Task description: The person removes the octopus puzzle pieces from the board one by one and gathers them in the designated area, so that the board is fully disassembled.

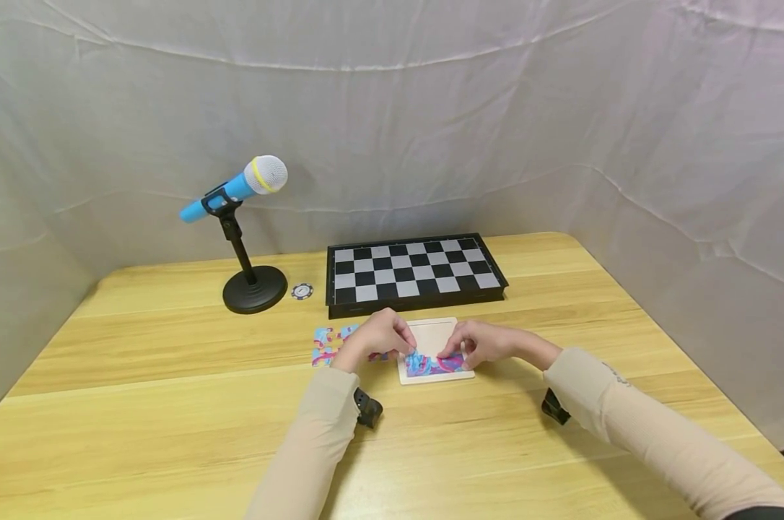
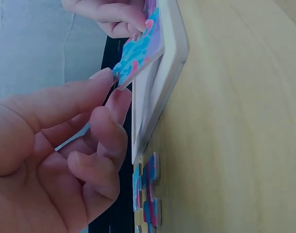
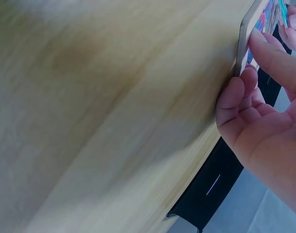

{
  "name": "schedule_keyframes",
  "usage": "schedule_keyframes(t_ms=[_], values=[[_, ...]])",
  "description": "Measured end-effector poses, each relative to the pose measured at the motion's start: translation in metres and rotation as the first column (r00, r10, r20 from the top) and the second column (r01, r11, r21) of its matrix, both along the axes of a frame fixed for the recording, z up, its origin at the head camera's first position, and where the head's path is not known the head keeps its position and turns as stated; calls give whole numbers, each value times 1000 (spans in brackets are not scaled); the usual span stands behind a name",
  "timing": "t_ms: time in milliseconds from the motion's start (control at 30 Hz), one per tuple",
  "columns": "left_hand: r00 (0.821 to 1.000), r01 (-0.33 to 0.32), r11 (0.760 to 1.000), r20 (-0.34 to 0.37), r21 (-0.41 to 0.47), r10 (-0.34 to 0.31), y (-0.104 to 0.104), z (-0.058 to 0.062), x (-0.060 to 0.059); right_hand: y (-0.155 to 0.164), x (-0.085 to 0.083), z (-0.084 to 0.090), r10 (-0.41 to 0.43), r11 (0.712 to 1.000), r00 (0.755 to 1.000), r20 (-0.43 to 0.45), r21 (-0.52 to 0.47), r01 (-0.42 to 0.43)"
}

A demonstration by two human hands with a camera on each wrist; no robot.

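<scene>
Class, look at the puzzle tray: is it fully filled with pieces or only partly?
Partly filled. Colourful pieces cover only the near part of the tray; its far part is bare, and loose pieces lie beside it.

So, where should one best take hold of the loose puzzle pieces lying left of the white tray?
Judging by their pose, pinch a loose piece at its outer left edge, coming from the open table side. The pieces lie flat and thin, so a fingertip under a knob should lift one. The left hand covers their right side, beside the tray.

Matt wood-grain table [image 1: 171,404], glossy printed puzzle pieces [image 1: 327,345], creased cloth backdrop [image 1: 431,108]
</scene>
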State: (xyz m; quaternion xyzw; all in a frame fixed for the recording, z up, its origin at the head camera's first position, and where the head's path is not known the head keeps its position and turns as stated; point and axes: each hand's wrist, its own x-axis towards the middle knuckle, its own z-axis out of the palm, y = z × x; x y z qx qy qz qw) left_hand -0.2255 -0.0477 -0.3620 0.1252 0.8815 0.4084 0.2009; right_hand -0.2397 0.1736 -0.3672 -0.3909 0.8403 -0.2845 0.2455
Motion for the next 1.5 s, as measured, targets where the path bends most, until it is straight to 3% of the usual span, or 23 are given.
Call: schedule_keyframes(t_ms=[733, 967, 1500], values=[[998, 55, 995, 23, 78, -57, 0, -2, -2, 0, -1, 0, -4, 1000, 1000, 7, 6, 4], [998, 31, 994, 47, 105, -36, 0, -2, -2, 1, -1, -1, 8, 1000, 1000, -7, 4, -8], [1000, -7, 991, 17, 130, 4, -22, -7, 2, 1, 0, -1, 7, 1000, 1000, -7, 2, -7]])
